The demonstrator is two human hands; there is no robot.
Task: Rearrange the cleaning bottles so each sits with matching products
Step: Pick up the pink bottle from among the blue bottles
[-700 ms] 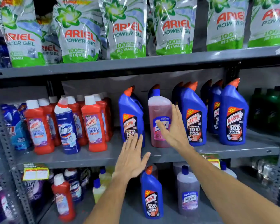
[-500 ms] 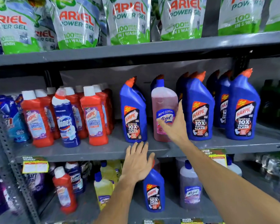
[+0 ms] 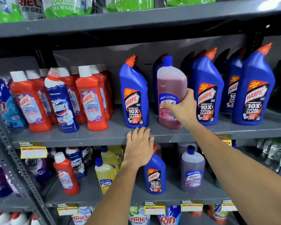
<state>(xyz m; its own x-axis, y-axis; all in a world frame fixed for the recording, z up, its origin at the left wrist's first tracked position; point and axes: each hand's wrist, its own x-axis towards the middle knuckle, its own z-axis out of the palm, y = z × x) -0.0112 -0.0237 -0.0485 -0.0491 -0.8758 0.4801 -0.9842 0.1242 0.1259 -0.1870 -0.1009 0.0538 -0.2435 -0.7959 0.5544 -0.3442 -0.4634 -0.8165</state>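
Observation:
A pink Lizol bottle (image 3: pixel 170 85) with a blue cap stands on the middle shelf among blue Harpic bottles (image 3: pixel 206 88). My right hand (image 3: pixel 182 108) wraps its lower label, fingers curled round the bottle. My left hand (image 3: pixel 139 147) hovers flat with fingers apart at the middle shelf's front edge (image 3: pixel 88 141), holding nothing, just above a blue Harpic bottle (image 3: pixel 155 176) on the lower shelf. A blue Domex bottle (image 3: pixel 62 103) stands among red Harpic bathroom cleaners (image 3: pixel 91 101) at the left.
On the lower shelf stand a purple Lizol bottle (image 3: pixel 192 172), yellow Lizol bottles (image 3: pixel 105 176), a red Harpic bottle (image 3: pixel 66 176) and Domex bottles (image 3: pixel 76 161). Ariel pouches (image 3: pixel 62 7) fill the top shelf. A perforated steel upright (image 3: pixel 15 159) runs down the left.
My right hand has moved in and closed round the pink Lizol bottle. My left hand has dropped from the blue Harpic bottle to the shelf edge. The view has moved closer and lower.

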